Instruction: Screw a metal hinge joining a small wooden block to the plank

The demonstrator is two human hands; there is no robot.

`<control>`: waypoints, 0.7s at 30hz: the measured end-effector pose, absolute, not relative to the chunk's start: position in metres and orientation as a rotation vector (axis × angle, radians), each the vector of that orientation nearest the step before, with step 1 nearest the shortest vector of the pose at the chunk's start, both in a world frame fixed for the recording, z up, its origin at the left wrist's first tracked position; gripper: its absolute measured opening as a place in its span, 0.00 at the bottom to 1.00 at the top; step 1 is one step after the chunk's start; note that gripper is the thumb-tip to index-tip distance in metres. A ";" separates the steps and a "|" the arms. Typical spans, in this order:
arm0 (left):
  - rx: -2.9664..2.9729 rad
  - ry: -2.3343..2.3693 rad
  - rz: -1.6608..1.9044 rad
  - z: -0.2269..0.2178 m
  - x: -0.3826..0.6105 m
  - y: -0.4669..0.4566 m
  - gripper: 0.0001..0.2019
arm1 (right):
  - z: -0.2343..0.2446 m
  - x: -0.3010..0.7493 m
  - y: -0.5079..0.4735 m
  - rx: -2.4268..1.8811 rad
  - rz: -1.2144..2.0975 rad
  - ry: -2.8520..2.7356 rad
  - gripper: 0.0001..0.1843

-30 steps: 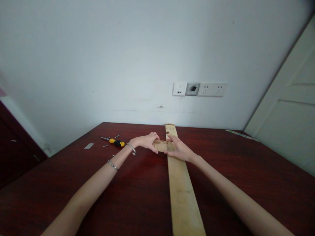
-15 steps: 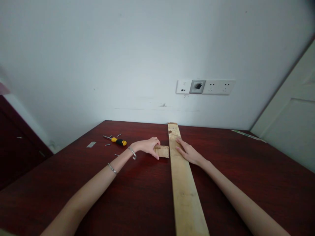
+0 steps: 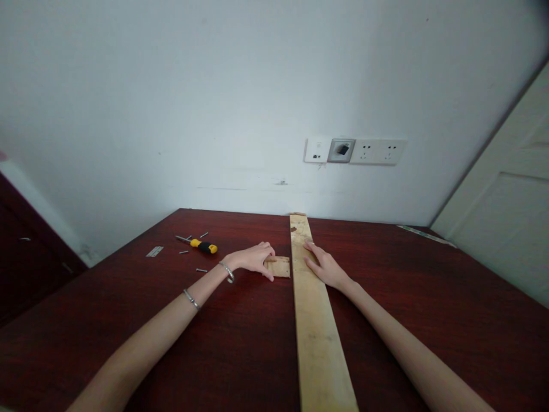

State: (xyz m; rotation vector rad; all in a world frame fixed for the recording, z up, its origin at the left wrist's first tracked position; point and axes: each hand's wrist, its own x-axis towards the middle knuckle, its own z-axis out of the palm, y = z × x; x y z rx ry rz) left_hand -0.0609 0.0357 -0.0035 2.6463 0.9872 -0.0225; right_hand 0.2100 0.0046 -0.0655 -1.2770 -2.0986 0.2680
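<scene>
A long pale wooden plank (image 3: 316, 320) lies on the dark red table (image 3: 240, 343), running from the near edge to the wall. A small wooden block (image 3: 279, 267) lies flat against the plank's left edge. My left hand (image 3: 253, 259) grips the block's left end with curled fingers. My right hand (image 3: 323, 266) rests flat on the plank with its fingers stretched out, just right of the block.
A yellow-and-black screwdriver (image 3: 199, 245) lies at the table's far left with several loose screws (image 3: 201, 269) around it and a small metal plate (image 3: 154, 251). Wall sockets (image 3: 355, 151) sit above the table. A white door (image 3: 501, 217) stands at the right.
The small block has moved from on top of the plank to the table at the plank's left edge, still in my left hand. My right hand shifted right onto the plank.
</scene>
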 end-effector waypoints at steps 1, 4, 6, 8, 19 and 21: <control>2.653 0.991 -0.017 -0.004 -0.061 0.036 0.31 | -0.066 0.210 0.004 -1.274 0.270 -2.098 0.27; 2.668 0.989 0.011 -0.007 -0.061 0.037 0.31 | -0.065 0.210 0.004 -1.272 0.273 -2.100 0.27; 2.679 0.977 0.032 -0.009 -0.062 0.038 0.32 | -0.065 0.210 0.003 -1.279 0.273 -2.103 0.28; 2.693 0.964 0.043 -0.011 -0.062 0.039 0.32 | -0.065 0.210 0.003 -1.286 0.271 -2.106 0.28; 2.691 0.958 0.063 -0.012 -0.062 0.041 0.32 | -0.064 0.211 0.002 -1.268 0.266 -2.104 0.27; 2.688 0.960 0.075 -0.013 -0.062 0.041 0.31 | -0.065 0.211 0.002 -1.266 0.256 -2.109 0.27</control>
